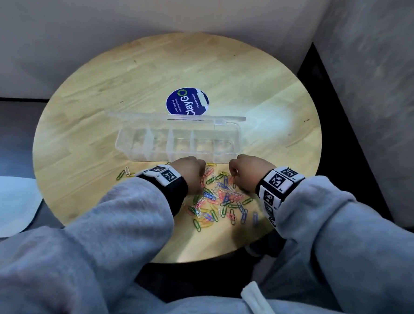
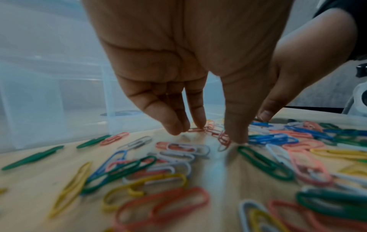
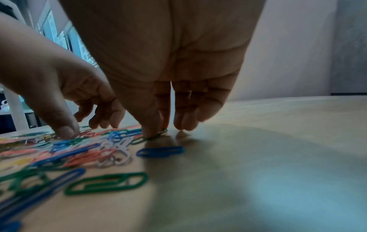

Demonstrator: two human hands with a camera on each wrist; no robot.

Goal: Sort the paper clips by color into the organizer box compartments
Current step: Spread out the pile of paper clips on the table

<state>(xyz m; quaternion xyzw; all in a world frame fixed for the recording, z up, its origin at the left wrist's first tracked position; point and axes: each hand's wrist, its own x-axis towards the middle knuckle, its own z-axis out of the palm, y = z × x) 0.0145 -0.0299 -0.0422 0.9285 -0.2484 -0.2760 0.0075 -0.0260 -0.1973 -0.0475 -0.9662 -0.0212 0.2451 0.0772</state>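
Observation:
A clear organizer box (image 1: pixel 152 154) with several bare compartments stands open mid-table, its lid (image 1: pixel 177 117) raised behind. Loose paper clips (image 1: pixel 222 199) in red, blue, green, yellow, white and pink lie scattered in front of it. My left hand (image 2: pixel 216 133) points down at the pile's far edge. Its fingertips (image 2: pixel 198 125) and thumb touch red clips (image 2: pixel 224 138) that lie flat, about a clip's length apart. My right hand (image 3: pixel 158 133) pinches a green clip (image 3: pixel 157 137) against the table between thumb and forefinger. In the head view both hands (image 1: pixel 203 173) (image 1: pixel 231 175) sit just before the box.
The round wooden table (image 1: pixel 108 90) carries a blue round sticker (image 1: pixel 187 101) behind the box. A few stray clips (image 1: pixel 125 172) lie left of my left wrist. Walls close in behind and to the right, and a white sheet (image 1: pixel 6 205) lies at the lower left.

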